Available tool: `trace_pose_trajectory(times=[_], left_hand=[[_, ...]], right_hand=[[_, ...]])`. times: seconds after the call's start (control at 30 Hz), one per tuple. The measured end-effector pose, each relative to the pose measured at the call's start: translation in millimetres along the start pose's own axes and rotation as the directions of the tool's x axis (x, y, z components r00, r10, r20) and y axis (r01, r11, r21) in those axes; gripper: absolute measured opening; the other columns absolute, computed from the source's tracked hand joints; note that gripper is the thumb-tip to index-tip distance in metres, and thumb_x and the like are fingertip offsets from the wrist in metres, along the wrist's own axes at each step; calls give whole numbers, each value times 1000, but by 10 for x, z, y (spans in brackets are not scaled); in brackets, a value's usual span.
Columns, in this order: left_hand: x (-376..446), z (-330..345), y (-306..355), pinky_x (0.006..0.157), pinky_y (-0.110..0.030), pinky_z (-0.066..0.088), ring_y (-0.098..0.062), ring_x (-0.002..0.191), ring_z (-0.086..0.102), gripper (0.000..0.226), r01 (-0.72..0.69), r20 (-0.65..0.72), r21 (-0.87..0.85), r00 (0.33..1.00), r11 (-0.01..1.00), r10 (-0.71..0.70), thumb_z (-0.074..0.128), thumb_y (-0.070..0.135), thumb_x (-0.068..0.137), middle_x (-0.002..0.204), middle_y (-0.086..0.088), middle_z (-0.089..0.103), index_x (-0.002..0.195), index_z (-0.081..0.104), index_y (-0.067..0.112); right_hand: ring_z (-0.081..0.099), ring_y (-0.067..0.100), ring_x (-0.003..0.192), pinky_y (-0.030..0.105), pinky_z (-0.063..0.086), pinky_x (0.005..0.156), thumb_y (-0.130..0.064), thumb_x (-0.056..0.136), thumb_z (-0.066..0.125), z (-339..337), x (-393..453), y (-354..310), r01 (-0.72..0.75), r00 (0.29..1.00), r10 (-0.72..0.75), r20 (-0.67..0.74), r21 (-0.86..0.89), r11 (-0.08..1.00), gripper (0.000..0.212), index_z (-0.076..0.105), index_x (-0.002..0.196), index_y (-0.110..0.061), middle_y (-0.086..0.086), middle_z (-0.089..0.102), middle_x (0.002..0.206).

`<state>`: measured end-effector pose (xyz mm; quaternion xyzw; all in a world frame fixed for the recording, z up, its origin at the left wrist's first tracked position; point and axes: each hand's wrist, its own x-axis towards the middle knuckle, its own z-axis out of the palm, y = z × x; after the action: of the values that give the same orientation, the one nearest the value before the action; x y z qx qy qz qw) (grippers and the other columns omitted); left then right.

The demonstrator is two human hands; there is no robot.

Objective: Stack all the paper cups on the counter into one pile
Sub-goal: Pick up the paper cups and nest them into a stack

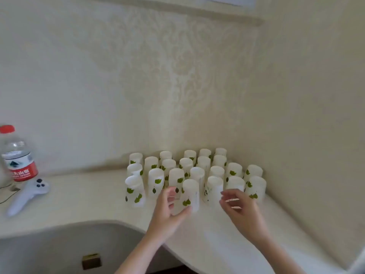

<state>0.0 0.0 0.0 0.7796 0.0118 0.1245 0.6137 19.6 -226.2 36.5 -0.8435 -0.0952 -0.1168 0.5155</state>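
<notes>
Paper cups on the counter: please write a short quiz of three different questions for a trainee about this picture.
1. True or false: the paper cups stand upside down, not yet stacked.
2. Which hand curls around the nearest cup? A) left hand B) right hand
3. Fill in: the water bottle has a ___ cap.

Key
1. True.
2. A; the right hand is open beside another cup, holding nothing.
3. Red; a white controller lies by it.
</notes>
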Motion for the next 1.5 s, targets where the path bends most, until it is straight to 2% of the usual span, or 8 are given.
trace_pose_trajectory(times=[0.33, 0.47, 0.6, 0.9, 1.17, 1.27, 1.37, 1.5], left_hand=[[400, 635, -102, 99, -37, 50, -19, 120, 55, 71, 1, -156, 105, 988, 994, 15, 83, 28, 71, 127, 1, 56, 132, 46, 20], [214, 620, -5, 79, -14, 48, -2, 107, 59, 53, -40, -30, 65, 999, 997, 42, 80, 30, 77, 115, 15, 61, 118, 47, 34], [-143, 640, 60, 86, -19, 53, 1, 108, 62, 62, -44, 119, 60, 992, 997, 36, 79, 45, 72, 118, 18, 63, 125, 50, 32], [-605, 747, 173, 91, -17, 51, -1, 112, 61, 64, -91, 272, 100, 961, 991, 61, 81, 49, 68, 121, 18, 63, 123, 51, 34], [-527, 400, 132, 110, -25, 34, 6, 129, 40, 108, -111, 347, 150, 936, 982, 53, 89, 49, 57, 141, 27, 38, 145, 27, 41], [-317, -177, 104, 101, -25, 39, 10, 119, 47, 74, -172, 29, 173, 985, 970, 170, 87, 24, 70, 135, 23, 47, 131, 47, 40], [79, -701, -39, 100, -36, 37, -29, 122, 43, 62, -111, -461, 427, 827, 897, 322, 83, 10, 73, 130, -11, 51, 126, 52, 13], [485, -994, -268, 111, -50, 34, -34, 135, 30, 82, 38, -522, 407, 829, 913, 198, 86, 21, 72, 139, -18, 37, 139, 40, 10]], right_hand=[[62, -8, 90, -3, 46, 67, -27, 90, 67, 475, 101, 190, -118, 991, 113, 72, 74, 990, 37, 61, 126, -22, -11, 66, 112], [64, -7, 95, 4, 50, 69, -38, 86, 68, 480, 45, 167, -103, 993, 97, 65, 100, 990, 44, 57, 129, -32, -18, 66, 113], [66, 0, 102, 18, 55, 87, -47, 76, 75, 218, -200, 231, -45, 997, 43, 65, 36, 998, 47, 60, 120, -41, -21, 70, 110], [65, -10, 98, 8, 54, 78, -34, 76, 79, -89, -767, 308, -72, 995, 68, 72, 46, 996, 39, 57, 103, -52, -29, 72, 99], [64, 6, 106, 22, 52, 88, -35, 79, 75, -325, -537, 399, -114, 993, 119, -25, 150, 982, 49, 60, 124, -24, -9, 66, 119], [63, 18, 105, 25, 48, 88, -23, 87, 69, -619, -140, 568, -149, 954, 171, -247, 106, 983, 44, 56, 128, -13, 7, 63, 128], [51, 23, 127, 36, 42, 104, -23, 81, 77, -710, 272, 720, -234, 940, 236, -246, 35, 971, 74, 39, 144, -13, 9, 50, 141], [46, 28, 132, 43, 40, 108, -18, 76, 82, -597, 628, 788, -250, 942, 254, -221, 46, 967, 90, 28, 149, -10, 11, 47, 143]])
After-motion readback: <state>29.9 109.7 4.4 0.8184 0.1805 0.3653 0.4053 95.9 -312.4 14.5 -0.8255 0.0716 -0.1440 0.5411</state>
